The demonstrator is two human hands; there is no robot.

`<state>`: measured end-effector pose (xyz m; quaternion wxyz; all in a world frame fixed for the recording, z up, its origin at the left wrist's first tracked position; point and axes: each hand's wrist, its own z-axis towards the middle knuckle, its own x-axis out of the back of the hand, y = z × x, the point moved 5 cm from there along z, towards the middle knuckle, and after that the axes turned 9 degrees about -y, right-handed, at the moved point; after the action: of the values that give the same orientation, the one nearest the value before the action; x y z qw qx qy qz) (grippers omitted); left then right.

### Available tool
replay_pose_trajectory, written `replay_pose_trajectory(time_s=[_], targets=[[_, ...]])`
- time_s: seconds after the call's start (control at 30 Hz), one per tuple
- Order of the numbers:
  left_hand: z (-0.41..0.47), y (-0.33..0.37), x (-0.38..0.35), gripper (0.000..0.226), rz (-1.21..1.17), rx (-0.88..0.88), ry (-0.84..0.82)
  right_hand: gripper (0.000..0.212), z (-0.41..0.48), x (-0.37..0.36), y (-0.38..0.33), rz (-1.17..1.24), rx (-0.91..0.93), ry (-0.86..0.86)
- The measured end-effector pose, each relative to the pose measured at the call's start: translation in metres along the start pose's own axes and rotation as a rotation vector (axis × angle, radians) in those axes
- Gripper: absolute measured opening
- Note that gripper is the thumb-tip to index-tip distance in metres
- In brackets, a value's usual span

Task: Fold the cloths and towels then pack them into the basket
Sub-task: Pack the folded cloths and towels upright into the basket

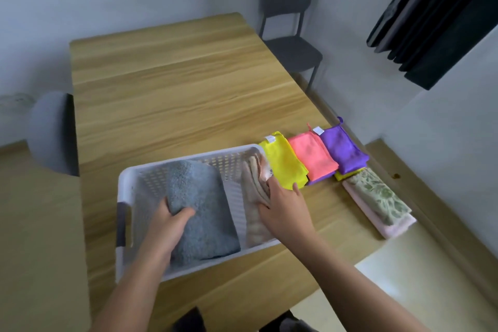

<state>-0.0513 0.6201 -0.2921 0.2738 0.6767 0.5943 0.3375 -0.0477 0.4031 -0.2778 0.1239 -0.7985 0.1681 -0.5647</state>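
**Item 1, grey towel** [199, 197]: folded, lying flat in the left half of the basket. Its long axis runs near to far, skewed a little to the right.

**Item 2, beige towel** [254, 183]: folded narrow, set against the basket's right wall with its long axis also near to far. A strip of bare basket floor lies between the two towels.

**Left hand** [164, 226]: clamped on the grey towel's near-left corner, thumb on top and fingers tucked under the edge.

**Right hand** [283, 205]: laid on the beige towel, fingers over its folds, thumb out to the right. I cannot tell whether it pinches or merely presses.

**White perforated basket** [194, 158]: on the wooden table [175, 89], toward the near edge.

**Unpacked stock, all right of the basket:**
- yellow cloth [283, 162], touching the basket's far right corner
- coral cloth [312, 156]
- purple cloth [342, 148]
- green floral towel [377, 194], stacked on a pale pink towel [388, 229]

**Judgement:** every piece left to pack lies on the right hand's side, the yellow cloth just beside its thumb. That hand is the natural one for the coming reach, and the bare strip is the likely slot.

**Surroundings:** dark chair [288, 21] and dark curtain [436, 13], both far right.
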Motion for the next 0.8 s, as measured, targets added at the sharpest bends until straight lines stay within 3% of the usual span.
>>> replay_pose_trajectory(time_s=[0.13, 0.2, 0.27, 0.4, 0.57, 0.63, 0.7, 0.8], targets=[[0.008, -0.012, -0.015, 0.019, -0.055, 0.114, -0.074, 0.024, -0.004, 0.008, 0.015, -0.116, -0.023, 0.197], [0.011, -0.021, -0.013, 0.019, -0.067, 0.155, -0.059, 0.036, -0.004, 0.014, 0.004, -0.187, 0.053, 0.266], [0.014, -0.032, -0.008, 0.03, -0.062, 0.188, -0.018, 0.033, -0.003, 0.014, -0.01, -0.156, 0.093, 0.196], [0.022, -0.055, 0.003, 0.049, -0.167, 0.317, 0.085, 0.016, 0.015, -0.021, -0.021, 0.1, 0.017, -0.141], [0.038, -0.073, 0.002, 0.059, -0.332, 0.403, 0.142, 0.017, 0.036, -0.051, -0.008, 0.227, -0.084, -0.29], [0.044, -0.076, 0.0, 0.056, -0.168, 0.44, 0.206, 0.028, 0.037, -0.054, -0.001, 0.241, -0.131, -0.316], [0.04, -0.068, -0.005, 0.065, 0.18, 0.514, 0.222, 0.038, 0.037, -0.055, 0.005, 0.223, -0.173, -0.329], [0.032, -0.05, -0.019, 0.081, 0.681, 0.377, 0.111, 0.045, 0.039, -0.056, 0.011, 0.197, -0.222, -0.352]])
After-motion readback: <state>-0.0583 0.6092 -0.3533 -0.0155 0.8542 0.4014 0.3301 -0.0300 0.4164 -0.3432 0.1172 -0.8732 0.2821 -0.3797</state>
